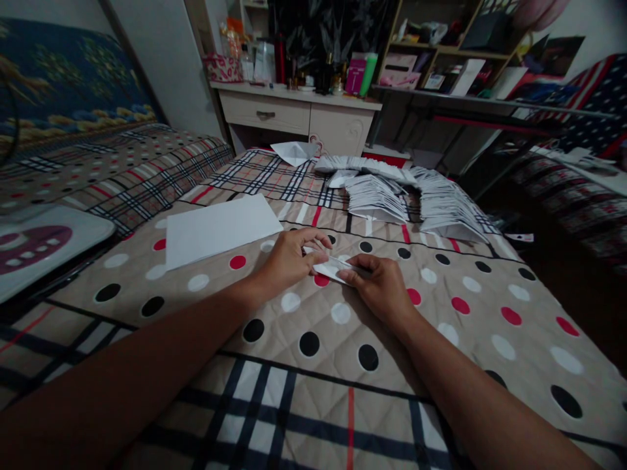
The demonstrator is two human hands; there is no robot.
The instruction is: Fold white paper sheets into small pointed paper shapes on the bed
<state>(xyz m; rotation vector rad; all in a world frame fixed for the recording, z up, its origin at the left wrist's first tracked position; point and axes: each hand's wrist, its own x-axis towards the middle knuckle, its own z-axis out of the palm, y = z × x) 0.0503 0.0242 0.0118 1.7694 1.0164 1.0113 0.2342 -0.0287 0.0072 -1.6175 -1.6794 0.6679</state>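
Observation:
Between my two hands is a small piece of folded white paper (332,266), just above the dotted bedspread. My left hand (292,256) pinches its left end with thumb and fingers. At the right end, my right hand (379,279) grips the paper between thumb and bent fingers. Part of the paper is hidden behind the fingers. To the left of my left hand lies a flat stack of white paper sheets (223,230). Beyond my hands stand rows of folded white paper pieces (375,199), packed tightly together, with another such row (448,202) to the right.
The patterned bedspread (308,313) spreads under everything. A white item with a purple print (44,241) sits at the left edge. Farther off, a loose folded paper (294,153) lies near a white dresser (267,111) with bottles and boxes on top. Shelves and a desk stand at the back right.

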